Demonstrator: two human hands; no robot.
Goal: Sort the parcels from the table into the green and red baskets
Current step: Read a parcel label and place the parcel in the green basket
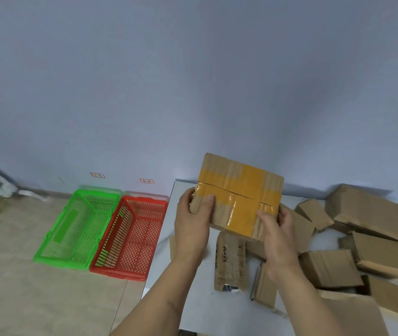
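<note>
Cardboard, banded with yellow tape, makes up the parcel held up at the centre of the frame, above the worktop. Its broad taped face is turned toward the camera, and its long axis runs from upper left down to lower right, slightly tilted. The left hand has a curled grip on the parcel's left edge, thumb laid across the front. The right hand pinches the lower right corner, fingers wrapped behind.

Two baskets stand on the floor at lower left, touching side by side: one green basket on the left and one red basket just beside the worktop's left edge. Nothing shows inside either.

Below and right of the held parcel, roughly nine more brown cardboard boxes lie jumbled on the worktop, some overlapping; the exact count is hard to tell. Two small labels are stuck on the wall above the baskets.
</note>
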